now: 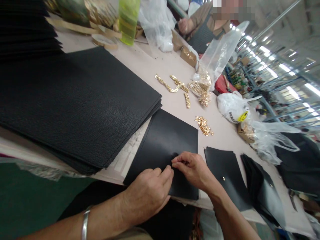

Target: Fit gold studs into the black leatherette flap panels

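Note:
A smooth black leather panel lies in front of me at the table's front edge. My left hand is closed over its near part, fingers curled, with what they grip hidden. Beside it, the thumb and fingertips of my right hand are pinched together just above the panel's surface; anything between them is too small to make out. The two hands' fingertips almost meet. To the right lies another black panel with a small gold fitting on it.
Pebbled black leather sheets are stacked at left. Small gold pieces lie in a heap beyond my panel, near gold chain lengths. Folded black panels, plastic bags and a green-yellow cup stand around. A person sits opposite.

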{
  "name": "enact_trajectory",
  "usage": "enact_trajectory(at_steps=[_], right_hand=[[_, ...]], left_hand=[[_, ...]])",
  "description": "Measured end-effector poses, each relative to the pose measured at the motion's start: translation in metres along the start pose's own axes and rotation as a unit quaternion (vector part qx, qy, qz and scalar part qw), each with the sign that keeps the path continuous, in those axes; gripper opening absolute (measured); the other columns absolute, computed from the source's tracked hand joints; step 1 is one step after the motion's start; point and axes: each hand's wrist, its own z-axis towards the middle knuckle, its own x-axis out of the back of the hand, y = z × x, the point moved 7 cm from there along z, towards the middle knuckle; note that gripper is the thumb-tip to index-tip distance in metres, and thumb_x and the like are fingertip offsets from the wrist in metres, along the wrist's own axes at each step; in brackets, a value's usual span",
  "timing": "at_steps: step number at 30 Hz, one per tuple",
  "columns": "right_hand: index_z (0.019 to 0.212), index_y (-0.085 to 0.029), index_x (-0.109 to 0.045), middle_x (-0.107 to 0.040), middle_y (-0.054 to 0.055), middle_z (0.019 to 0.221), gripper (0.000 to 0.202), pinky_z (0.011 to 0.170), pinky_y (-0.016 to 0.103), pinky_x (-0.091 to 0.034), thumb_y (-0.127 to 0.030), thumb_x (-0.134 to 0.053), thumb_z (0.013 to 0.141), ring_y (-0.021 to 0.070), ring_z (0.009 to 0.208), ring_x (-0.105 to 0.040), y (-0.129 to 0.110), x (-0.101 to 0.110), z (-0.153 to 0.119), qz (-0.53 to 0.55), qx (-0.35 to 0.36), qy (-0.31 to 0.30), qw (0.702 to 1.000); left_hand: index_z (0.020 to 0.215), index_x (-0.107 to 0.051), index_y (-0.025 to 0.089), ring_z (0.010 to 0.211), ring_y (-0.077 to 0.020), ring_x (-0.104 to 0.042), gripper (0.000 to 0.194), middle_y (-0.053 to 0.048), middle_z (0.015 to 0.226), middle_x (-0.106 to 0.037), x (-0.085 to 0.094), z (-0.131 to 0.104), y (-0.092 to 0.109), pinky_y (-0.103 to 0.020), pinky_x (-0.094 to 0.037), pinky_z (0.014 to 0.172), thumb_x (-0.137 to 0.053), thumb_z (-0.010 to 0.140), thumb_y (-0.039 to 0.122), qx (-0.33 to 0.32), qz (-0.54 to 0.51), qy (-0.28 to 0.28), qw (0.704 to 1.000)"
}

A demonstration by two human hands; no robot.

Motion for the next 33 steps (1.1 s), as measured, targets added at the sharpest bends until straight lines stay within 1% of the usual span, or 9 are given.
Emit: enact_trajectory(at_steps=[4, 10, 16, 22, 26, 28, 30, 32, 33], right_hand=[[0.082, -0.023, -0.075, -0.075, 0.0, 0.085, 0.009, 0.069, 0.023, -0.048, -0.019, -0.066, 0.084, 0.0148, 0.077, -0.068, -0.003, 0.0, 0.003, -0.001, -0.004, -0.021, 1.0], [0.073, -0.021, -0.071, -0.066, -0.002, 0.06, 0.006, 0.049, 0.022, -0.037, -0.024, -0.068, 0.077, 0.0124, 0.054, -0.057, 0.006, -0.001, 0.013, -0.015, -0.113, -0.07, 0.991], [0.07, -0.019, -0.066, -0.061, -0.002, 0.056, 0.006, 0.045, 0.022, -0.038, -0.023, -0.069, 0.073, 0.0118, 0.051, -0.055, 0.009, -0.003, 0.021, -0.006, -0.177, -0.125, 0.976], [0.063, -0.019, -0.065, -0.06, -0.003, 0.053, 0.011, 0.043, 0.021, -0.036, -0.019, -0.074, 0.07, 0.0109, 0.049, -0.054, 0.005, -0.002, 0.029, -0.037, -0.178, -0.119, 0.976], [0.074, -0.018, -0.068, -0.06, -0.005, 0.056, 0.01, 0.048, 0.02, -0.04, -0.02, -0.076, 0.069, 0.0101, 0.052, -0.055, 0.01, -0.004, 0.022, 0.06, -0.165, -0.088, 0.981], [0.083, -0.019, -0.07, -0.064, -0.003, 0.063, 0.013, 0.054, 0.021, -0.045, -0.024, -0.075, 0.072, 0.0116, 0.058, -0.059, 0.014, 0.004, 0.017, 0.103, -0.133, -0.035, 0.985], [0.091, -0.02, -0.071, -0.069, 0.001, 0.078, 0.016, 0.068, 0.027, -0.05, -0.026, -0.072, 0.077, 0.0154, 0.072, -0.063, 0.022, 0.028, 0.007, 0.058, -0.106, 0.096, 0.988], [0.102, -0.022, -0.071, -0.069, 0.006, 0.098, 0.025, 0.086, 0.035, -0.05, -0.026, -0.071, 0.078, 0.0207, 0.091, -0.063, 0.032, 0.057, -0.012, -0.037, -0.113, 0.245, 0.962], [0.109, -0.023, -0.07, -0.068, 0.008, 0.106, 0.032, 0.092, 0.038, -0.048, -0.027, -0.071, 0.077, 0.0232, 0.098, -0.062, 0.038, 0.066, -0.022, -0.062, -0.131, 0.291, 0.946]], left_hand=[[0.129, -0.055, 0.007, 0.086, -0.0225, -0.063, 0.043, -0.014, 0.127, -0.064, 0.001, 0.0, 0.0, -0.036, -0.051, 0.068, -0.045, 0.094, 0.031, -0.004, -0.01, -0.003, 1.0], [0.128, -0.056, 0.007, 0.083, -0.0222, -0.063, 0.042, -0.015, 0.127, -0.065, 0.001, 0.0, 0.0, -0.035, -0.051, 0.064, -0.044, 0.093, 0.025, -0.003, -0.009, 0.001, 1.0], [0.125, -0.06, 0.006, 0.076, -0.02, -0.063, 0.04, -0.015, 0.126, -0.067, 0.003, 0.0, 0.001, -0.032, -0.05, 0.059, -0.047, 0.089, 0.02, -0.014, 0.008, 0.016, 1.0], [0.122, -0.061, 0.008, 0.077, -0.0209, -0.066, 0.036, -0.012, 0.116, -0.071, 0.005, -0.002, 0.0, -0.033, -0.05, 0.057, -0.048, 0.089, 0.017, -0.017, -0.004, 0.037, 0.999], [0.11, -0.066, 0.013, 0.076, -0.0206, -0.067, 0.029, -0.008, 0.102, -0.074, 0.01, -0.004, -0.002, -0.034, -0.052, 0.06, -0.048, 0.088, 0.011, -0.019, -0.019, 0.096, 0.995], [0.107, -0.066, 0.014, 0.074, -0.0196, -0.067, 0.028, -0.006, 0.098, -0.074, 0.015, -0.003, -0.003, -0.033, -0.053, 0.061, -0.044, 0.089, 0.009, -0.021, -0.024, 0.131, 0.991], [0.105, -0.066, 0.016, 0.076, -0.0182, -0.068, 0.03, -0.005, 0.097, -0.074, 0.021, -0.004, -0.005, -0.031, -0.053, 0.064, -0.041, 0.091, 0.008, -0.028, -0.027, 0.169, 0.985], [0.105, -0.065, 0.017, 0.082, -0.0165, -0.07, 0.029, -0.004, 0.097, -0.075, 0.026, -0.007, -0.005, -0.029, -0.054, 0.072, -0.041, 0.092, 0.008, -0.051, -0.026, 0.207, 0.977], [0.106, -0.065, 0.018, 0.084, -0.0158, -0.07, 0.028, -0.003, 0.098, -0.075, 0.027, -0.009, -0.006, -0.028, -0.054, 0.076, -0.042, 0.092, 0.009, -0.065, -0.024, 0.222, 0.973]])
